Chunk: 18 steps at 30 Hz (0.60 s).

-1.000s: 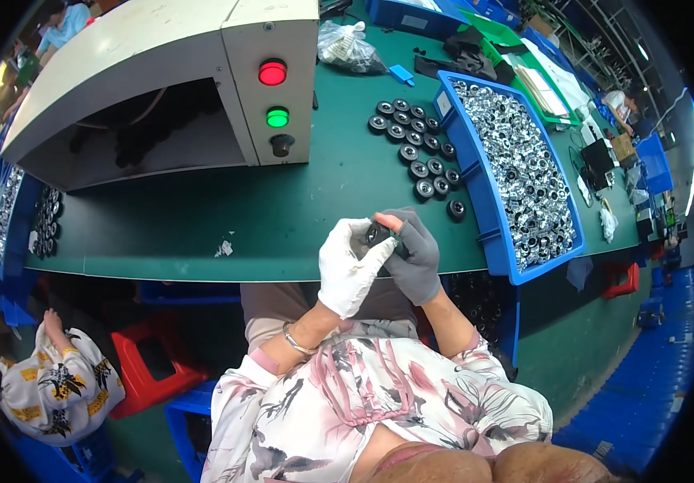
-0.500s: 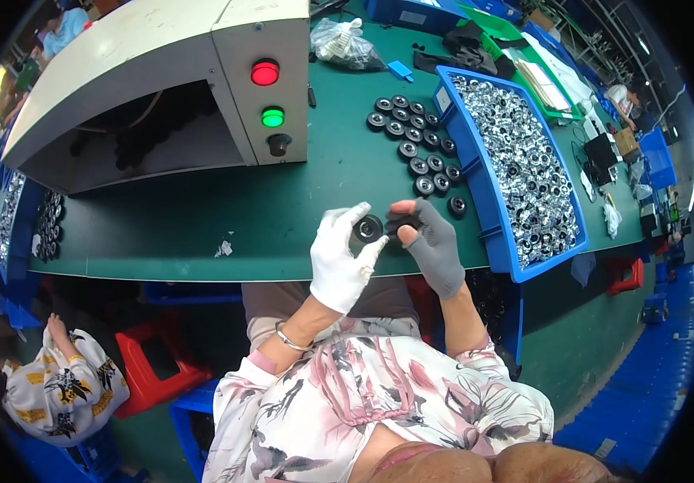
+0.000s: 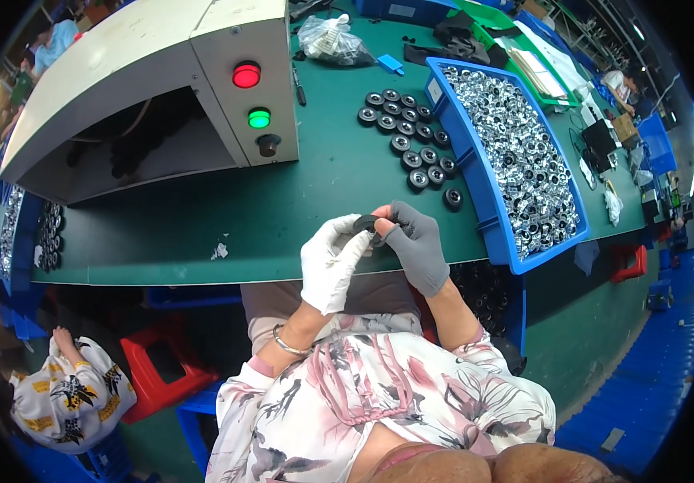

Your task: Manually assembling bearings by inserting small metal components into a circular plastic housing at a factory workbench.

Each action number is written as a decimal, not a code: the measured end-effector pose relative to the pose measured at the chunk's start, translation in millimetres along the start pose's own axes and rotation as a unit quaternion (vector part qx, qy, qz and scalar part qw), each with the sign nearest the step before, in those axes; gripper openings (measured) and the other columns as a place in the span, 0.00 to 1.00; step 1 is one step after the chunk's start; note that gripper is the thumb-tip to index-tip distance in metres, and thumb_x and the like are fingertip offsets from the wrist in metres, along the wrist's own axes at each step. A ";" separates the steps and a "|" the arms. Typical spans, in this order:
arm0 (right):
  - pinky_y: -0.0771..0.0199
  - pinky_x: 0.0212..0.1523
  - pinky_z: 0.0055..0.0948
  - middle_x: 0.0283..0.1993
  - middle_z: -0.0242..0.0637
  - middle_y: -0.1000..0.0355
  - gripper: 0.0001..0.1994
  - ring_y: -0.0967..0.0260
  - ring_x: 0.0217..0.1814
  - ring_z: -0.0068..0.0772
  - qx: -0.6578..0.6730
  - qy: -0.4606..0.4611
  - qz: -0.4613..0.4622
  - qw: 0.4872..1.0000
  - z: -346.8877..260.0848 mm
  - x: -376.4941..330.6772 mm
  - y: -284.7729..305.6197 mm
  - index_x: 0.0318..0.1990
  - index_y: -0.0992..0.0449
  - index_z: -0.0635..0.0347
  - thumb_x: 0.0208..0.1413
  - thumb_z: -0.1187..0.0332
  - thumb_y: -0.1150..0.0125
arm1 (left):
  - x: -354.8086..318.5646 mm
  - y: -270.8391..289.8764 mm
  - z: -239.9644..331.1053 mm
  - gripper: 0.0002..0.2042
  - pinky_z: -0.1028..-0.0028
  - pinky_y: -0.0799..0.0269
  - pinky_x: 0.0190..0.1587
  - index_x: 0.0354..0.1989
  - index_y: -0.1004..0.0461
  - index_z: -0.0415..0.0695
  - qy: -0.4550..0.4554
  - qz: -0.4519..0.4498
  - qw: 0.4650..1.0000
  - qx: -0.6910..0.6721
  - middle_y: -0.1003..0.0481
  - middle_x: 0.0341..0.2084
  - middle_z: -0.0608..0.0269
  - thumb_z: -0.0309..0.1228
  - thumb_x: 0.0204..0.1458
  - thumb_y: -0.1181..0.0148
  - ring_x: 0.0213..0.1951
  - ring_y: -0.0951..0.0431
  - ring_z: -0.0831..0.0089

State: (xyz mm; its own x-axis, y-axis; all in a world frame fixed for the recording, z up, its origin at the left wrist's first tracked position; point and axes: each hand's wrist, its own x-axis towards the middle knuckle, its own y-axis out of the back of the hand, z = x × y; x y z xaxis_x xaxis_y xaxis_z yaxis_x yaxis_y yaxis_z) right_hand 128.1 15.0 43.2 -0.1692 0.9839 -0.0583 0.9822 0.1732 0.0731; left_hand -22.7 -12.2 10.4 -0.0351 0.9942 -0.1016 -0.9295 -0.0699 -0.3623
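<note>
Both hands meet at the worktop's [image 3: 282, 233] near edge, the white-gloved left hand [image 3: 329, 266] and grey-gloved right hand [image 3: 419, 245] pinched together on one small black ring [image 3: 369, 226], apparently fitting or checking it. The next move seems to need a steady grip, with the row of black rings [image 3: 411, 141] lying beyond.

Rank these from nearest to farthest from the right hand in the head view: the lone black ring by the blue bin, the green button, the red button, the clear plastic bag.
From the right hand:
1. Lone black ring, just ahead, slightly right, beside the blue bin.
2. Green button, ahead-left on the machine panel.
3. Red button, above the green one.
4. Clear plastic bag, at the table's far edge.
</note>
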 end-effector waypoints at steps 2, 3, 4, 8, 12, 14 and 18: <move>0.34 0.38 0.17 0.33 0.24 0.27 0.12 0.35 0.35 0.13 -0.044 0.019 0.004 0.999 4.1 0.7 -0.6 0.42 0.23 0.67 0.63 0.64 0.40 | 1.7 2.6 -2.9 0.13 0.76 0.22 0.42 0.52 0.28 0.32 -0.006 -0.003 1.000 0.017 0.22 0.40 0.58 0.20 0.59 0.39 0.38 0.21 0.74; 0.34 0.38 0.17 0.33 0.24 0.27 0.12 0.35 0.35 0.13 -0.044 0.018 0.004 0.999 4.2 0.1 -1.2 0.42 0.23 0.67 0.63 0.64 0.40 | 2.2 3.4 -3.8 0.13 0.75 0.22 0.43 0.52 0.28 0.32 -0.013 -0.006 0.999 0.034 0.22 0.41 0.58 0.19 0.59 0.40 0.39 0.21 0.74; 0.34 0.38 0.17 0.32 0.24 0.28 0.12 0.35 0.34 0.12 -0.036 0.026 0.006 0.999 4.0 -0.6 -2.2 0.41 0.23 0.67 0.63 0.64 0.40 | 2.0 3.6 -3.8 0.13 0.75 0.22 0.43 0.52 0.28 0.32 -0.012 -0.006 0.999 0.034 0.22 0.41 0.58 0.19 0.59 0.40 0.39 0.21 0.74; 0.34 0.38 0.17 0.32 0.24 0.29 0.12 0.36 0.35 0.12 -0.005 0.016 -0.009 1.000 -0.2 -1.8 -4.1 0.40 0.24 0.66 0.63 0.64 0.40 | 0.1 5.6 -2.8 0.14 0.76 0.23 0.46 0.53 0.28 0.32 -0.040 -0.013 0.999 0.008 0.23 0.42 0.58 0.18 0.58 0.41 0.40 0.21 0.75; 0.34 0.39 0.17 0.33 0.23 0.29 0.11 0.35 0.36 0.13 0.038 -0.019 -0.030 0.999 3.5 -1.1 -2.5 0.43 0.22 0.66 0.62 0.65 0.40 | 0.9 13.0 1.6 0.15 0.76 0.24 0.47 0.54 0.28 0.31 -0.042 -0.048 0.998 -0.008 0.22 0.42 0.58 0.18 0.58 0.41 0.40 0.21 0.75; 0.32 0.43 0.20 0.40 0.29 0.29 0.14 0.34 0.41 0.18 0.046 0.001 -0.046 0.998 0.7 -2.1 -0.4 0.49 0.22 0.65 0.60 0.66 0.37 | 1.6 16.3 0.0 0.16 0.76 0.23 0.46 0.55 0.30 0.31 -0.027 -0.053 0.998 -0.020 0.23 0.43 0.57 0.18 0.58 0.41 0.40 0.21 0.74; 0.31 0.49 0.25 0.48 0.36 0.32 0.19 0.33 0.47 0.25 -0.198 0.256 -0.063 0.944 1.7 8.3 12.0 0.53 0.22 0.63 0.57 0.65 0.32 | 5.6 19.5 2.2 0.20 0.77 0.24 0.43 0.59 0.33 0.31 0.030 -0.076 0.990 -0.113 0.24 0.46 0.56 0.20 0.59 0.41 0.42 0.22 0.75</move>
State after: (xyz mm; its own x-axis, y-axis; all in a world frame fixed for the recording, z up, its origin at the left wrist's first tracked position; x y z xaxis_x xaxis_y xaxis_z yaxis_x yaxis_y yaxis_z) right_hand 138.6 25.2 41.9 -0.4003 0.8290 0.3905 0.8607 0.1939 0.4707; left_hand -41.8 -7.9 4.8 0.1272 0.9884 -0.0833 -0.8158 0.0565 -0.5756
